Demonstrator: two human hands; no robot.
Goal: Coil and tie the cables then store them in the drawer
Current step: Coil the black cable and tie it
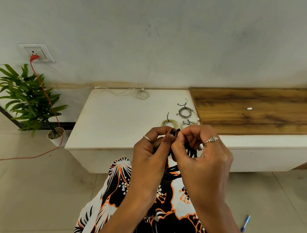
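Note:
My left hand (150, 151) and my right hand (200, 154) meet in front of the white cabinet (114, 121), both gripping a coiled black cable (172, 170). Their fingertips pinch a thin black tie at the coil's top. Most of the coil is hidden between my palms. On the cabinet top lie three tied coils: a yellow-green cable (169, 123), a grey cable (185, 112) and a white cable (187, 122). A loose white cable (130, 92) lies uncoiled along the back edge by the wall.
A wooden top (254, 110) adjoins the cabinet on the right, with a small white piece (249, 108) on it. A potted plant (30, 102) stands at left beside a red cord (48, 103) plugged into a wall socket. A blue pen (245, 223) lies on the floor.

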